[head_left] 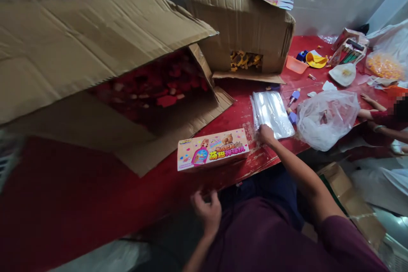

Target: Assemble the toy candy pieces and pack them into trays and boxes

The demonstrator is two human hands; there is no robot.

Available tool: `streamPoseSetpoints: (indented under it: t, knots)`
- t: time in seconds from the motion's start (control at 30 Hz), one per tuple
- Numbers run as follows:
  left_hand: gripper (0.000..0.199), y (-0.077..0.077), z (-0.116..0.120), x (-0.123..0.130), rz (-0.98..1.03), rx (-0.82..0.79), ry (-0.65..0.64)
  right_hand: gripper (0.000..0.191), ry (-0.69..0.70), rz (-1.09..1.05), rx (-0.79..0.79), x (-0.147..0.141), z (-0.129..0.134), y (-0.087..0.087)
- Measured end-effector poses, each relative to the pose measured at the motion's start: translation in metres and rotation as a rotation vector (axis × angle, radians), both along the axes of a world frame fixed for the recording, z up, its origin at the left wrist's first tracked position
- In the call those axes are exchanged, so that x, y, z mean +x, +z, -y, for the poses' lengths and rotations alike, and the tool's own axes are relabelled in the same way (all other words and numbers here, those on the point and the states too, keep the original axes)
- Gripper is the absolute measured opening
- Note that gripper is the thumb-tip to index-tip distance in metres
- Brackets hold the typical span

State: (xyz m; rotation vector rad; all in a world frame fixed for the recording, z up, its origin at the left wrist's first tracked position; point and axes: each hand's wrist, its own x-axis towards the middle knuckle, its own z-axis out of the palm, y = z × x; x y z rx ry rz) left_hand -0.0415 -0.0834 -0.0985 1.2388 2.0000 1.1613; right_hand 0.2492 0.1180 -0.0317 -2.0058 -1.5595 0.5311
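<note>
My right hand (265, 134) is closed at the near left corner of a stack of clear plastic bags (274, 112), its fingers pinched on the edge of a bag. My left hand (208, 211) hangs by the near table edge, slightly blurred, with thumb and fingers apart and nothing between them. Between the hands and the large carton, a pink printed toy box (213, 149) lies on the red table. Beside the bags are small purple-and-tan pieces, one a small popsicle-shaped item (293, 97).
A large open carton (105, 46) with red pieces stands at left. Behind, another carton (245, 29) shows yellow pieces through a cut opening. To the right are a crumpled clear bag (328, 114), an orange tray (296, 65), a white dish (343, 74) and another person's arm (372, 104).
</note>
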Motion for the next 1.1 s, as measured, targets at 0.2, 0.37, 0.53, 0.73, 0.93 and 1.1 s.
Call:
streamPoseSetpoints:
  t: [0.2,0.37,0.53,0.73,0.93,1.1]
  knots:
    - [0.02,0.053,0.0,0.04,0.245,-0.003,-0.402,0.045,-0.015,-0.119,0.2,0.021,-0.026,0.055]
    - [0.045,0.092,-0.033,0.088,0.796,-0.244,-0.567,0.035,0.071,-0.353,0.411,0.05,0.029,0.132]
    - [0.07,0.117,-0.069,0.124,1.367,-0.373,-0.523,0.028,0.001,-0.543,0.24,0.071,0.152,0.156]
    - [0.066,0.115,-0.055,0.144,0.815,-0.173,-0.435,0.027,-0.201,-0.545,0.184,0.081,0.259,0.117]
    - [0.042,0.116,-0.012,0.156,0.764,-0.307,-0.787,0.021,-0.165,-0.335,0.136,0.071,0.306,0.112]
    - [0.053,0.111,-0.026,0.189,1.337,-0.966,-0.712,0.022,-0.066,-0.298,0.028,0.063,0.317,0.107]
